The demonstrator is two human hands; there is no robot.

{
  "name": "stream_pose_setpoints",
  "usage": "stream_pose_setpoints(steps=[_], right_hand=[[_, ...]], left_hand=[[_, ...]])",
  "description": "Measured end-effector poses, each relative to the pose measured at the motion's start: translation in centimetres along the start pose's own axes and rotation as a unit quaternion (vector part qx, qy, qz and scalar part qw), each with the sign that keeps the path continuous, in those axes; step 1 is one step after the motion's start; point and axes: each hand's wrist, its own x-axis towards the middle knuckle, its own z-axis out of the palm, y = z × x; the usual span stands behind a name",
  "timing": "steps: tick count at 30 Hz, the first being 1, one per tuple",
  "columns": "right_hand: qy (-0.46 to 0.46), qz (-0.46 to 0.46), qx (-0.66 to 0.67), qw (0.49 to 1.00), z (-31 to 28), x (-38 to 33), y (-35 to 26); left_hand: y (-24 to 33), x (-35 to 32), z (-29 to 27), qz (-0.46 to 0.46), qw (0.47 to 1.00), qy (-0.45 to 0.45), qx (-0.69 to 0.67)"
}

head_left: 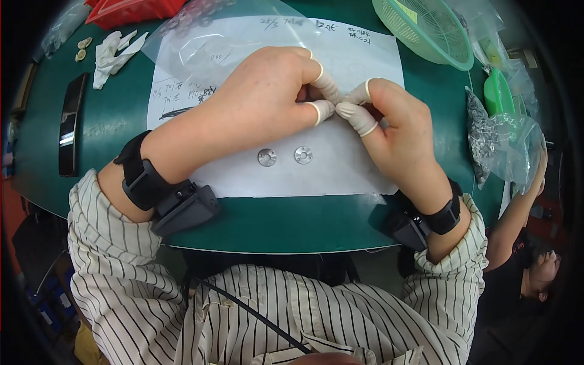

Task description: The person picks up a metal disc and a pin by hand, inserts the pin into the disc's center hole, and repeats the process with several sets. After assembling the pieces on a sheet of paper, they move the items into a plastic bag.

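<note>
Head view: left hand [277, 91] and right hand [403, 121] meet, fingers [326, 84] pinched closed, contents indistinct; likely fine handling near metal discs [267, 157], next needing steady alignment.

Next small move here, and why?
Probably ease the right hand slightly away while holding the left hand steady. The covered fingers of both hands meet at their tips, so anything between them is hidden; a small gap might show it. The two metal discs lie on the white paper, touched by neither hand.
</note>
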Motion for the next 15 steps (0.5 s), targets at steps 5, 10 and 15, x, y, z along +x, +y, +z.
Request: stream_pose_setpoints(steps=[5,10,15], right_hand=[[0.003,-0.013,-0.010,1.000,-0.03,0.03,-0.03],[0.032,0.150,0.195,0.969,-0.53,0.23,-0.42],[0.013,0.158,0.204,0.966,-0.37,0.52,-0.59]], left_hand=[[0.27,0.10,-0.10,-0.025,0.999,-0.007,-0.021],[0.06,0.21,-0.13,0.005,1.000,-0.007,-0.015],[0.53,0.07,-0.46,-0.050,0.998,-0.012,-0.019]])
